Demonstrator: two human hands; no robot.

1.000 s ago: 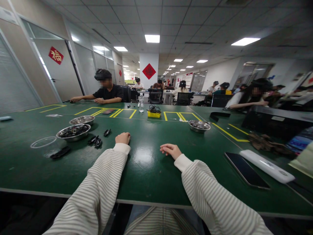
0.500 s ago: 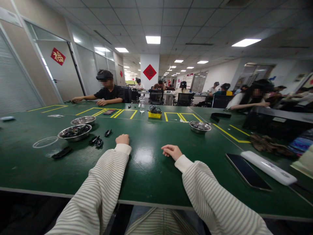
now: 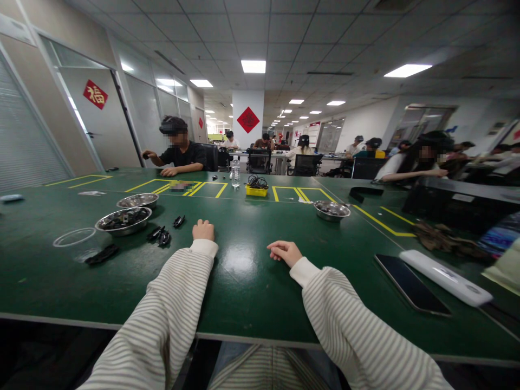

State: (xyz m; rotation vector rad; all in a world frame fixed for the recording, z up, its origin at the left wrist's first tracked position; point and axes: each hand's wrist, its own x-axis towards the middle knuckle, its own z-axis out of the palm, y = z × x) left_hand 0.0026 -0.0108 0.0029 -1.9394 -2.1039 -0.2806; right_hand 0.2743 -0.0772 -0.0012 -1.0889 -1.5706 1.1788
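Note:
My left hand (image 3: 203, 230) rests on the green table (image 3: 244, 303), back upward, its fingers partly bent and a little apart, with no object seen in it. Just left of it lie several small glossy black parts (image 3: 162, 236), and one more black piece (image 3: 179, 221) is close to the fingers. My right hand (image 3: 285, 252) lies on its side on the table, fingers loosely bent and pointing left; nothing shows between them. The two hands are apart, and neither touches any part.
At left are a steel bowl (image 3: 123, 222) of black parts, a second steel bowl (image 3: 137, 201) behind it and a clear plastic tub (image 3: 77, 244). Another bowl (image 3: 331, 211) stands right. A phone (image 3: 410, 284) and a white device (image 3: 447, 277) lie near my right arm. Co-workers sit around.
The fingers of my left hand have loosened from a fist. My right hand has stayed put. Across the table, a co-worker's hand has risen off the surface with a dark item.

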